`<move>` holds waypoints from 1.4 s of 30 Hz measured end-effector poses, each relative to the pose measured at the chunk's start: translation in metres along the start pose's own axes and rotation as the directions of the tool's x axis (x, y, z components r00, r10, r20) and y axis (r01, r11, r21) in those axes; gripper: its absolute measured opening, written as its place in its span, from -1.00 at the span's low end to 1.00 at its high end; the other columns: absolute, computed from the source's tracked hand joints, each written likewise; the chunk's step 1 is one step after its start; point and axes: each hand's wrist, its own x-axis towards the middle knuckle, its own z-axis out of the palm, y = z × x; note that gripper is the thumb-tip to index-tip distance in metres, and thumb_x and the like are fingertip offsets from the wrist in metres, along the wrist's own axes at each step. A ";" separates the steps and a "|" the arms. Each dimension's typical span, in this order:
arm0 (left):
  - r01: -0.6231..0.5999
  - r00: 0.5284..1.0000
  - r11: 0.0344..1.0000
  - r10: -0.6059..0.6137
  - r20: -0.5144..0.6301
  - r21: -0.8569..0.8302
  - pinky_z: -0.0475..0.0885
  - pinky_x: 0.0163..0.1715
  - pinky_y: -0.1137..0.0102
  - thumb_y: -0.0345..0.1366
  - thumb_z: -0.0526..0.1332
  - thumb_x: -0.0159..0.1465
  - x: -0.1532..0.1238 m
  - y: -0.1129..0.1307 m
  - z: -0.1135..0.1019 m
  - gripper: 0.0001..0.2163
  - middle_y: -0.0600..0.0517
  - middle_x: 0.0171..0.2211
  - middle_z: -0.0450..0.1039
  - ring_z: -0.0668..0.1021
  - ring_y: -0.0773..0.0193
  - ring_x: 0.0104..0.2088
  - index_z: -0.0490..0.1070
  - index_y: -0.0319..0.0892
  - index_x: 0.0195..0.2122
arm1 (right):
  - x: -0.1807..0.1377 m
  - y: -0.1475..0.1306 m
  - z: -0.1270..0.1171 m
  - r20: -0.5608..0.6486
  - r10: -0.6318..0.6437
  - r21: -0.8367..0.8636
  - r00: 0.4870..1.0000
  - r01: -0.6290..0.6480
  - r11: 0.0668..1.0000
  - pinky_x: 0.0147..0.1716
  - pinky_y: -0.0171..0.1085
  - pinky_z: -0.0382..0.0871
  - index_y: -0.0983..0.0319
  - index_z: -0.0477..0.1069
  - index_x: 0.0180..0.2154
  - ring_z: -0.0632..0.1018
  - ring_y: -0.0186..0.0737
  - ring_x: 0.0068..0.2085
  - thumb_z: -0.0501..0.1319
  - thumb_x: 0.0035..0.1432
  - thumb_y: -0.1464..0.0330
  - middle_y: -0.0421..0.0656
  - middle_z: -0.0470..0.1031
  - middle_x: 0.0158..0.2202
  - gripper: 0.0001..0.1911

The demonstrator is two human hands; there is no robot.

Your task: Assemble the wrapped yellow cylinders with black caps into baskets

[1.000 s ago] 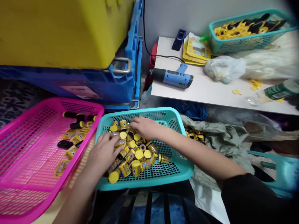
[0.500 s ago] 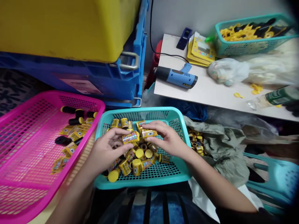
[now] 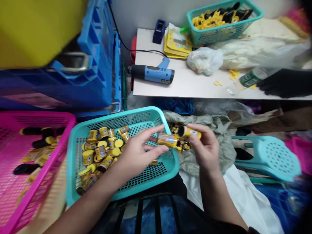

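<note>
Left hand [image 3: 136, 154]: yellow-labelled tube [image 3: 167, 140] | right hand [image 3: 207, 149]: yellow black-ended tube [image 3: 189, 132]

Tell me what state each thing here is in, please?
Left hand: gripping a small yellow-labelled tube.
Right hand: gripping a black-ended yellow tube.
Teal plastic mesh basket: partly filled with yellow-capped pots.
Blue-and-black gun-shaped tool: lying on its side.
Green-labelled clear bottle: lying down.
</note>
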 end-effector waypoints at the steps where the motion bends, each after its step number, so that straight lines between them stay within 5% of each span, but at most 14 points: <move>1: -0.046 0.997 0.997 0.041 0.072 0.063 0.58 -0.16 0.29 -0.12 0.31 0.17 0.007 0.004 0.010 -0.41 -0.12 0.16 0.43 0.60 0.10 -0.08 0.33 -0.09 0.23 | 0.000 0.009 -0.018 -0.046 0.027 -0.113 0.999 -0.032 0.993 -0.11 -0.21 0.48 0.17 0.47 -0.05 0.58 -0.21 -0.13 0.19 0.25 0.16 -0.09 0.54 -0.10 -0.69; 5: -0.131 0.988 0.890 0.083 0.127 0.436 0.45 0.07 0.13 -0.05 0.16 0.28 0.016 0.002 0.002 -0.39 -0.11 0.20 0.39 0.54 0.01 0.03 0.15 -0.08 0.34 | 0.002 0.046 -0.076 -0.118 0.111 -0.566 0.987 -0.158 0.809 0.03 0.01 0.40 0.24 0.54 -0.13 0.55 -0.04 -0.06 0.22 0.14 0.09 0.01 0.56 -0.11 -0.59; 8: -0.025 0.997 0.772 0.066 -0.041 0.635 0.36 0.15 0.05 -0.03 0.08 0.31 0.004 -0.021 -0.047 -0.53 -0.07 0.15 0.44 0.48 -0.06 0.11 0.36 -0.10 0.18 | 0.010 0.053 -0.088 -0.282 0.107 -0.543 0.953 -0.250 0.802 -0.08 -0.05 0.46 0.26 0.55 -0.17 0.57 -0.11 -0.21 0.20 0.14 0.08 0.00 0.58 -0.18 -0.59; 12: 0.193 0.954 0.518 0.098 -0.282 0.834 0.14 0.23 -0.18 -0.09 0.00 0.33 -0.021 -0.071 -0.107 -0.52 -0.22 0.23 0.32 0.27 -0.37 0.27 0.38 -0.28 0.13 | 0.040 0.018 -0.052 -0.239 0.030 -0.334 0.971 -0.111 0.936 -0.14 -0.20 0.46 0.25 0.54 -0.19 0.58 -0.21 -0.22 0.20 0.20 0.15 -0.06 0.58 -0.20 -0.68; 15: 0.295 0.949 0.397 -0.013 -0.316 0.869 0.21 0.19 -0.17 -0.13 -0.13 0.36 -0.033 -0.095 -0.118 -0.48 -0.35 0.20 0.31 0.30 -0.41 0.24 0.41 -0.37 0.11 | 0.066 -0.013 0.005 0.153 -0.056 -0.191 0.987 0.085 0.978 -0.09 -0.23 0.44 0.23 0.51 -0.13 0.57 -0.25 -0.15 0.16 0.28 0.22 -0.10 0.57 -0.15 -0.73; 16: 0.307 0.949 0.351 -0.041 -0.313 0.884 0.23 0.19 -0.10 -0.17 -0.17 0.37 -0.035 -0.098 -0.118 -0.48 -0.37 0.18 0.32 0.35 -0.34 0.22 0.44 -0.38 0.08 | 0.073 -0.020 0.027 0.351 -0.092 -0.172 0.932 0.160 0.972 -0.06 -0.22 0.43 0.23 0.51 -0.10 0.56 -0.25 -0.13 0.14 0.31 0.25 -0.11 0.56 -0.13 -0.73; 18: 0.309 0.951 0.283 -0.099 -0.293 0.908 0.25 0.20 0.01 -0.19 -0.19 0.38 -0.036 -0.096 -0.115 -0.47 -0.39 0.18 0.33 0.40 -0.23 0.19 0.48 -0.36 0.03 | 0.082 -0.025 0.074 0.696 -0.113 -0.181 0.709 0.326 0.928 0.01 -0.17 0.39 0.23 0.49 -0.04 0.54 -0.21 -0.06 0.12 0.32 0.32 -0.09 0.54 -0.07 -0.74; 20: 0.313 0.946 0.267 -0.172 -0.275 0.911 0.27 0.19 0.04 -0.12 -0.11 0.36 -0.037 -0.091 -0.115 -0.49 -0.37 0.22 0.30 0.40 -0.20 0.20 0.46 -0.33 0.09 | 0.085 -0.020 0.119 0.867 -0.046 -0.229 0.495 0.481 0.846 0.03 -0.12 0.36 0.25 0.45 0.03 0.49 -0.11 0.01 0.14 0.27 0.43 -0.03 0.49 0.00 -0.69; 24: 0.316 0.932 0.292 -0.276 -0.237 0.903 0.25 0.21 0.05 -0.12 0.00 0.33 -0.050 -0.090 -0.122 -0.46 -0.35 0.27 0.26 0.30 -0.17 0.29 0.29 -0.34 0.25 | 0.079 0.002 0.184 0.933 0.091 -0.297 0.349 0.603 0.741 -0.03 -0.17 0.35 0.30 0.37 0.10 0.45 -0.08 0.00 0.12 0.19 0.55 0.06 0.40 0.07 -0.57; 28: 0.314 0.944 0.364 -0.218 -0.248 0.877 0.26 0.21 0.05 -0.17 0.07 0.28 -0.070 -0.096 -0.132 -0.55 -0.31 0.20 0.38 0.38 -0.14 0.23 0.46 -0.29 0.10 | 0.070 0.014 0.204 0.918 0.118 -0.334 0.379 0.576 0.746 0.00 -0.12 0.31 0.40 0.38 0.01 0.42 -0.05 -0.01 0.00 0.30 0.49 0.15 0.32 0.08 -0.69; 34: 0.331 0.936 0.760 -0.187 -0.299 0.560 0.52 -0.24 0.18 -0.03 0.21 0.19 -0.078 -0.087 -0.135 -0.67 -0.01 -0.31 0.59 0.60 0.07 -0.32 0.45 -0.13 -0.13 | 0.067 0.016 0.188 0.898 0.182 -0.367 0.402 0.451 0.814 -0.07 -0.17 0.35 0.33 0.36 -0.12 0.43 -0.09 -0.05 0.14 0.29 0.35 0.05 0.44 -0.12 -0.80; 36: 0.312 0.930 0.892 -0.217 -0.296 0.328 0.55 -0.31 0.22 0.00 0.23 0.17 -0.074 -0.081 -0.129 -0.62 -0.01 -0.29 0.59 0.61 0.11 -0.35 0.44 -0.15 -0.11 | 0.068 0.008 0.179 0.887 0.189 -0.368 0.421 0.395 0.842 -0.15 -0.23 0.36 0.30 0.34 -0.09 0.46 -0.19 -0.16 0.03 0.36 0.32 -0.02 0.46 -0.19 -0.78; 40: 0.236 0.944 0.966 -0.253 -0.211 -0.101 0.58 -0.17 0.23 0.00 0.30 0.13 -0.064 -0.066 -0.115 -0.57 -0.08 -0.11 0.59 0.63 0.10 -0.18 0.48 -0.16 -0.06 | 0.063 -0.027 0.154 0.836 0.075 -0.089 0.543 0.000 0.996 -0.25 -0.34 0.37 0.27 0.34 -0.16 0.43 -0.36 -0.28 0.00 0.38 0.23 -0.14 0.44 -0.25 -0.73; 42: 0.217 0.950 0.962 -0.247 -0.188 -0.168 0.57 -0.14 0.23 -0.04 0.33 0.13 -0.060 -0.058 -0.109 -0.55 -0.06 -0.20 0.62 0.65 0.14 -0.24 0.47 -0.15 0.00 | 0.055 -0.045 0.141 0.816 0.051 0.122 0.575 -0.258 0.958 -0.34 -0.38 0.37 0.26 0.35 -0.24 0.41 -0.39 -0.34 0.10 0.31 0.14 -0.19 0.41 -0.30 -0.70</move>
